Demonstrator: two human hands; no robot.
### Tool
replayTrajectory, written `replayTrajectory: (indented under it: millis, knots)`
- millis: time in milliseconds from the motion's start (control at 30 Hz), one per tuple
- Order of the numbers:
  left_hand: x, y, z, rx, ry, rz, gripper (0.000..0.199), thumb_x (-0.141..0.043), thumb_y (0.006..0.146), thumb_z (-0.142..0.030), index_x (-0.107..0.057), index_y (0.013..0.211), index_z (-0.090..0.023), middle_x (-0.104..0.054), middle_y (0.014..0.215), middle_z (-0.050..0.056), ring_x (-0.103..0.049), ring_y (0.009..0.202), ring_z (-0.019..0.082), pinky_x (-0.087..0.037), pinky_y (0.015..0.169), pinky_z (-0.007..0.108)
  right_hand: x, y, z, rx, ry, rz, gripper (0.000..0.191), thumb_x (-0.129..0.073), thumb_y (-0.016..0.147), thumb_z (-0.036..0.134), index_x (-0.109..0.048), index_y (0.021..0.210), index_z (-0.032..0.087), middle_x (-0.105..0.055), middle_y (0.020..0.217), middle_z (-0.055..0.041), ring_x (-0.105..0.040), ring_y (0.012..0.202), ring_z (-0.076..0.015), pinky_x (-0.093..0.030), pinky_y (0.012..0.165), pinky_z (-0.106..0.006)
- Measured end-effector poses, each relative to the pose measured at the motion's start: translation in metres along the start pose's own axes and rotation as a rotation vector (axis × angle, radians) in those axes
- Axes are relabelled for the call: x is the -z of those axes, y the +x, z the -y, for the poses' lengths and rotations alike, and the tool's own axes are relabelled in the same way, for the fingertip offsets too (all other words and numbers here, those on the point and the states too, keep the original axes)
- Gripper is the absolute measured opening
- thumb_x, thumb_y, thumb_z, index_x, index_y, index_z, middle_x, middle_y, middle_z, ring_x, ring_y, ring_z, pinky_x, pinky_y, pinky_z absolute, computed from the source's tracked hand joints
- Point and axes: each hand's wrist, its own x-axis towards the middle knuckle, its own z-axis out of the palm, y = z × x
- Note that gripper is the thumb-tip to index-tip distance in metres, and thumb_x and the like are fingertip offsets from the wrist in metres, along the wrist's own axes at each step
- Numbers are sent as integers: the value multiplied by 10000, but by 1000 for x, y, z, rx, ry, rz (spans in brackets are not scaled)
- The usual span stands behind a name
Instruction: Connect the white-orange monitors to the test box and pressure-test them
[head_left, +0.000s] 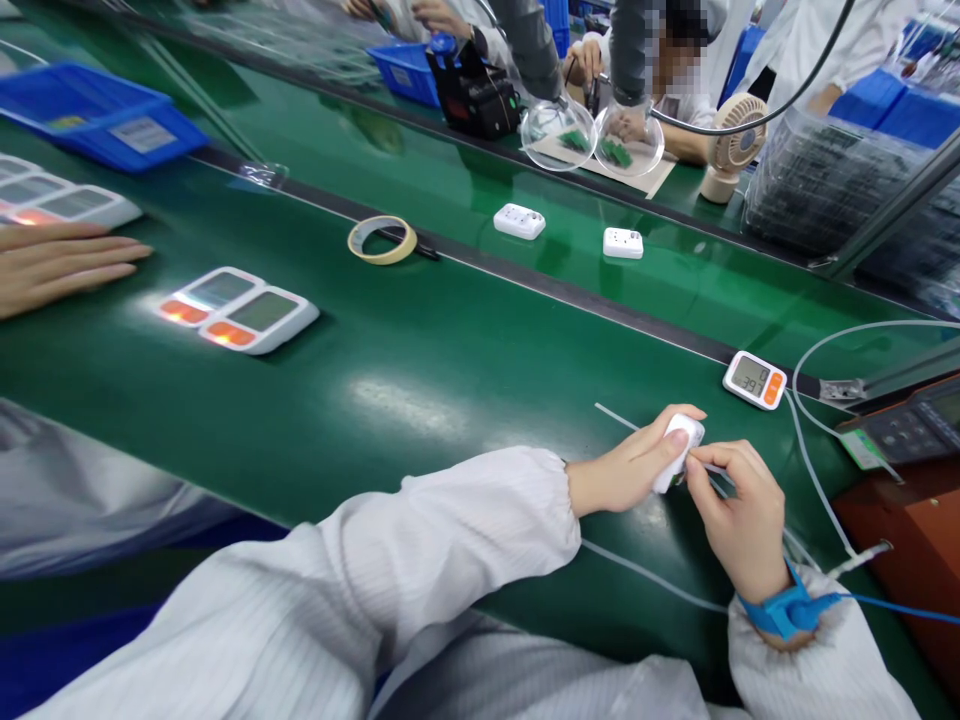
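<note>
In the head view my left hand (626,478) grips a small white plastic device (685,436), tilted on edge above the green bench. My right hand (746,515) has its thumb and forefinger pinched at the device's near right edge; what lies between those fingertips is hidden. A pale thin cable (660,582) runs along the bench below my hands, and part of a cable shows behind my right fingers. Around my right wrist is a blue strap (787,610) with a blue cord. Beyond my hands lies a white display unit (755,381) with orange buttons and lit digits.
Two white units (519,221) lie on the conveyor strip. A tape roll (382,240) rests by the dark rail. At left, a co-worker's hand (67,262) is near display units (259,318) and a blue bin (112,120). An orange-brown box (907,520) stands right.
</note>
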Motion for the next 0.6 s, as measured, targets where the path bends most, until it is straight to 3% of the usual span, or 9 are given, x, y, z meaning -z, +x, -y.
replayTrajectory:
  millis: [167, 333, 600]
  knots:
    - [-2, -1, 0, -47, 11, 7, 662, -320, 923, -724, -401, 1315, -196, -517, 952, 41, -466, 752, 152, -398, 688, 295, 4, 1, 0, -33, 27, 53, 113, -625, 930, 176, -624, 824, 216, -644, 793, 18, -585, 751, -157, -446, 709, -286]
    - [-5, 0, -4, -11, -91, -54, 676, -375, 907, -726, -425, 1303, -181, -527, 951, 51, -495, 777, 161, -411, 677, 285, 5, 2, -2, 24, -19, 4, 89, -620, 933, 174, -629, 852, 210, -651, 807, 9, -588, 772, -161, -452, 725, -294]
    - [-5, 0, -7, 17, -104, -44, 698, -390, 889, -744, -425, 1299, -180, -538, 917, 46, -507, 757, 161, -419, 665, 287, 4, 2, -1, 50, -46, -3, 98, -614, 941, 172, -628, 853, 213, -653, 797, 5, -589, 755, -169, -454, 707, -300]
